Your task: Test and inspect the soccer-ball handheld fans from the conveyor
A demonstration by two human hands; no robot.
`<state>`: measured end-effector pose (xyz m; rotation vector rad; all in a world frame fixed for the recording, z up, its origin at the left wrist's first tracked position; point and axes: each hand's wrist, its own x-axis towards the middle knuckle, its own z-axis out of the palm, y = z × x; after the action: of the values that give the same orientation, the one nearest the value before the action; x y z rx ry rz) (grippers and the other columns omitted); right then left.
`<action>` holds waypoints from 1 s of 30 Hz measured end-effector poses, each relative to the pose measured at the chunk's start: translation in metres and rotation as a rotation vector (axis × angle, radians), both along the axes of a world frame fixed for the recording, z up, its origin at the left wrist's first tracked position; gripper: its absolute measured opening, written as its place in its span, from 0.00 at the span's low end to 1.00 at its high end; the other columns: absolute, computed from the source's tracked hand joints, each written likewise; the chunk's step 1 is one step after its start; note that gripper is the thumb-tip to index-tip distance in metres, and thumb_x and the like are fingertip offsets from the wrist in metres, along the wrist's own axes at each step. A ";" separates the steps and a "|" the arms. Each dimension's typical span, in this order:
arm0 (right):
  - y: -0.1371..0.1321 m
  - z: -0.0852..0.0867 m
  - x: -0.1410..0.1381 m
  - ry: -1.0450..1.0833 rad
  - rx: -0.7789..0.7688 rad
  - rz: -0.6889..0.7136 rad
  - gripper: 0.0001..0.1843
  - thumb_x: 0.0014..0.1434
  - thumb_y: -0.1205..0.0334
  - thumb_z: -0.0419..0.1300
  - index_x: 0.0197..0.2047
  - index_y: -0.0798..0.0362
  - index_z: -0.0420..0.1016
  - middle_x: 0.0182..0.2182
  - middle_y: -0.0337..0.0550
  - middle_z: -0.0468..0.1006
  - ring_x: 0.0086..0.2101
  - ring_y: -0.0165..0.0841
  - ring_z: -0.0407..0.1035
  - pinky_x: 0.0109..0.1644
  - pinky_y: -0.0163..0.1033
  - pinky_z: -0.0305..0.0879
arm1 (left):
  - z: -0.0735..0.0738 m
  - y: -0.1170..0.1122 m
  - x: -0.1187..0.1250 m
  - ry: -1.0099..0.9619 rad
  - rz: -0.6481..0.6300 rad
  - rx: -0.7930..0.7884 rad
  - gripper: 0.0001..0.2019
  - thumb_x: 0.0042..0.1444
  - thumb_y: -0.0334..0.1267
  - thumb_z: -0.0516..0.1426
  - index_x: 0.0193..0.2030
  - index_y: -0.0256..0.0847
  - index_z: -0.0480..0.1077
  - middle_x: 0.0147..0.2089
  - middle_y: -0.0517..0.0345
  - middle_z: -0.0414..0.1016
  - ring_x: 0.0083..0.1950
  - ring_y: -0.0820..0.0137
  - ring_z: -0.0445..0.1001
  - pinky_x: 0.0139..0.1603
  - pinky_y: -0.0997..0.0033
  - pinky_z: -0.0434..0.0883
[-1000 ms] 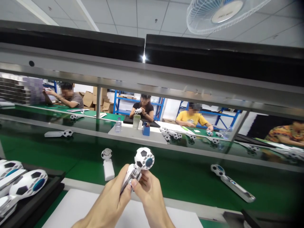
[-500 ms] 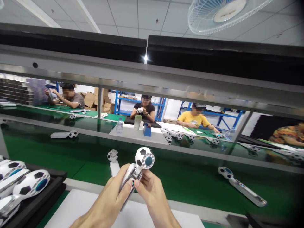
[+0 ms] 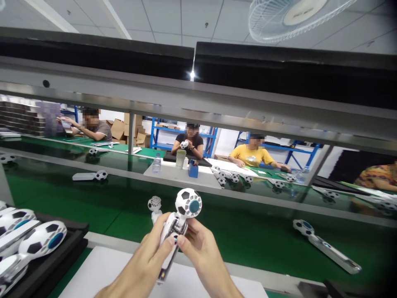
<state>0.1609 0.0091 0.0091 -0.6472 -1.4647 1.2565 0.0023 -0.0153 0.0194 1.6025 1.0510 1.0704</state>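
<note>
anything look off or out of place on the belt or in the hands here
Nothing stands out. Both hands, left hand and right hand, hold one football-headed fan; more lie flat on the green belt and in the tray.

In front of us the bench point(image 3: 102, 269) has a white top, bare where it shows. At its left edge sits a black tray point(image 3: 58, 258) holding several football-headed fans point(image 3: 37, 244) laid side by side. Just beyond the bench runs a green belt point(image 3: 248, 236). On it we see one small fan point(image 3: 154, 207) standing upright near the middle, and another fan point(image 3: 325, 246) lying flat well off to the right. A second green belt point(image 3: 46, 182) runs behind a metal rail, with one fan point(image 3: 89, 176) lying flat on it at the left.
</note>
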 end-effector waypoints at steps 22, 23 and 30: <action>-0.006 0.010 0.013 -0.226 -0.042 -0.048 0.30 0.59 0.45 0.65 0.59 0.53 0.72 0.49 0.50 0.77 0.44 0.43 0.70 0.51 0.49 0.67 | 0.005 0.002 -0.004 -0.323 -0.284 -0.333 0.35 0.67 0.49 0.50 0.74 0.52 0.35 0.45 0.49 0.70 0.36 0.64 0.74 0.30 0.67 0.74; -0.007 0.011 0.012 -0.242 -0.038 -0.050 0.29 0.60 0.45 0.65 0.58 0.53 0.72 0.49 0.50 0.77 0.43 0.42 0.70 0.51 0.48 0.67 | 0.006 0.001 -0.004 -0.309 -0.262 -0.342 0.35 0.67 0.50 0.49 0.75 0.51 0.34 0.42 0.50 0.71 0.36 0.64 0.73 0.29 0.68 0.73; -0.010 0.015 0.012 -0.249 -0.078 -0.020 0.34 0.56 0.44 0.68 0.59 0.54 0.69 0.49 0.51 0.78 0.44 0.43 0.71 0.51 0.49 0.67 | 0.006 -0.001 -0.006 -0.108 -0.329 -0.120 0.34 0.67 0.44 0.50 0.75 0.57 0.37 0.67 0.51 0.60 0.58 0.60 0.67 0.61 0.56 0.67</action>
<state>0.1727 -0.0007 0.0243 -0.8948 -1.6127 1.2569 -0.0037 -0.0168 0.0254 1.5379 0.7341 0.8458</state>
